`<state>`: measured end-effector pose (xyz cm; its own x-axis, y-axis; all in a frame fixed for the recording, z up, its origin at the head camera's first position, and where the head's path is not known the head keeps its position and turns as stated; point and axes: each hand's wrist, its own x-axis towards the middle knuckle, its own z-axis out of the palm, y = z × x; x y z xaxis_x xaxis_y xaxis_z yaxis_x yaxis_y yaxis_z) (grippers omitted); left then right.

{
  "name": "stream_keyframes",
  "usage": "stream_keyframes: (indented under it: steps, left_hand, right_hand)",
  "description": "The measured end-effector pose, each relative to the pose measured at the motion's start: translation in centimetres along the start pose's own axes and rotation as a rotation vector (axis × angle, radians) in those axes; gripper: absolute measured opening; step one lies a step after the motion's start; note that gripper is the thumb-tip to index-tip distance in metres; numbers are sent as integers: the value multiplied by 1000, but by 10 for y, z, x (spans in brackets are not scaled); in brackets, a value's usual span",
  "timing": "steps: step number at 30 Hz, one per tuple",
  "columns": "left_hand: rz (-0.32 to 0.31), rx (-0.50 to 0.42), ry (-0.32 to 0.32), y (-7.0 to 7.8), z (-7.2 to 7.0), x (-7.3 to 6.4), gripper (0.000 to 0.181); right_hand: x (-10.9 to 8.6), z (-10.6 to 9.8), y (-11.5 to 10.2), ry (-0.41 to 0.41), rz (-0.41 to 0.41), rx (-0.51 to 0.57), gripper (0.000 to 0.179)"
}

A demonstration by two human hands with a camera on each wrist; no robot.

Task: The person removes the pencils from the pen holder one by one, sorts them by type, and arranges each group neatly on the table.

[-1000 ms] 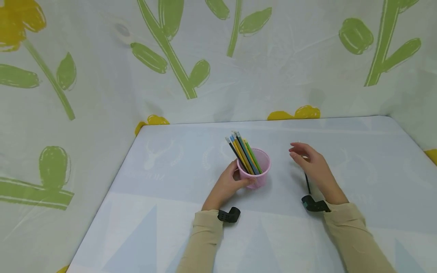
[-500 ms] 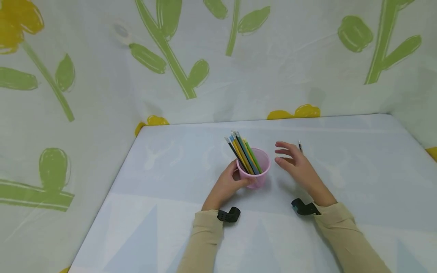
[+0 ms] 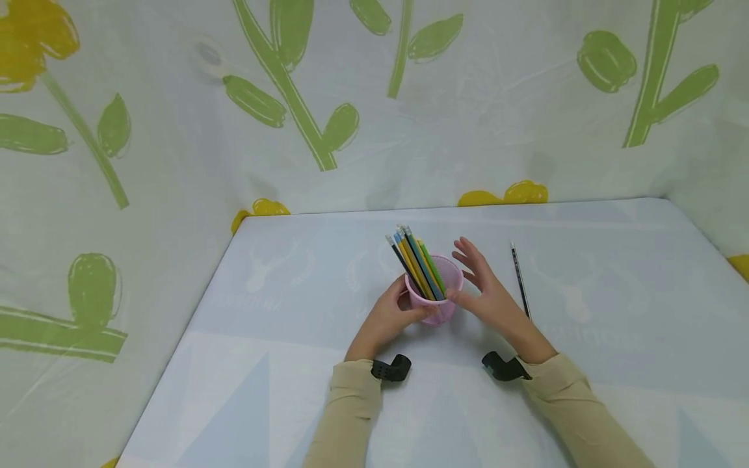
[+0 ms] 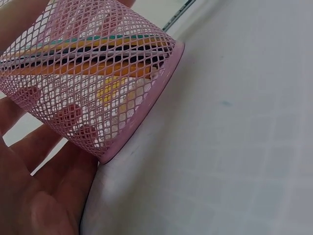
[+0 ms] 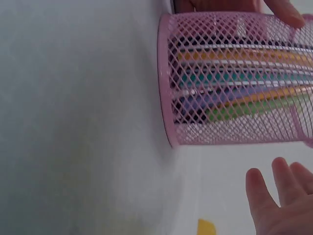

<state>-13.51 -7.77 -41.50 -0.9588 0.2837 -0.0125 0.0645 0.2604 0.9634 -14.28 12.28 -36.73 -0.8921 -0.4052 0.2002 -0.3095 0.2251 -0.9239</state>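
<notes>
A pink mesh pencil cup (image 3: 447, 313) stands on the table with several pencils (image 3: 417, 265) leaning to its left side, black, yellow, blue-grey and green among them. My left hand (image 3: 383, 320) grips the cup from the left, thumb across the front and fingers round the far side. In the left wrist view, the cup's mesh wall (image 4: 132, 117) rests against those fingers. My right hand (image 3: 497, 307) is at the cup's right side with fingers spread, its thumb by the rim. In the right wrist view, its fingers (image 5: 257, 188) are apart from the mesh.
A black pencil (image 3: 519, 279) lies on the table to the right of the cup, its near end hidden behind my right wrist. The pale patterned table (image 3: 246, 390) meets a flower-printed cloth wall (image 3: 409, 149) at the back and left.
My right hand has moved left from above the lone pencil to the cup's right side, uncovering most of that pencil. My left hand and the cup have stayed in place.
</notes>
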Motion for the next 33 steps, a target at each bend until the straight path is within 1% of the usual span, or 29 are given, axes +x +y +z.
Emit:
stream_keyframes:
  steps: [3, 5, 9, 11, 12, 14, 18, 20, 22, 25, 29, 33]
  left_hand:
    - [20, -14, -16, 10, -1, -4, 66]
    - [29, -15, -20, 11, -1, -5, 65]
    - [54, 5, -19, -4, -1, -1, 63]
    - [58, 16, -18, -12, 0, 1, 63]
    - [56, 19, -20, -12, 0, 1, 62]
    - [44, 19, -23, -4, -1, -3, 61]
    - [25, 26, -31, 15, -2, -11, 65]
    - [26, 27, -34, 16, -2, -11, 67]
    - [32, 20, -36, 14, -3, -10, 68]
    - [37, 14, -42, 3, -2, -5, 69]
    - [43, 35, -55, -13, -1, 0, 74]
    - [55, 32, -91, -15, 0, 1, 80]
  right_hand:
    - [-1, 5, 0, -15, 10, 11, 87]
    - [-1, 8, 1, -38, 35, 11, 88]
    - [-1, 12, 15, -79, 67, 9, 86]
    - [0, 13, 23, -89, 54, 11, 85]
    - [0, 13, 27, -87, 49, 12, 85]
    - [0, 14, 32, -90, 35, 14, 86]
    - [1, 15, 33, -92, 24, 5, 91]
    - [1, 16, 34, -88, 14, -15, 92]
    - [2, 16, 35, -77, 7, -30, 93]
    - [2, 17, 36, -63, 3, -46, 92]
    - [2, 17, 36, -52, 10, -49, 87]
    - [1, 16, 37, -39, 31, -66, 82]
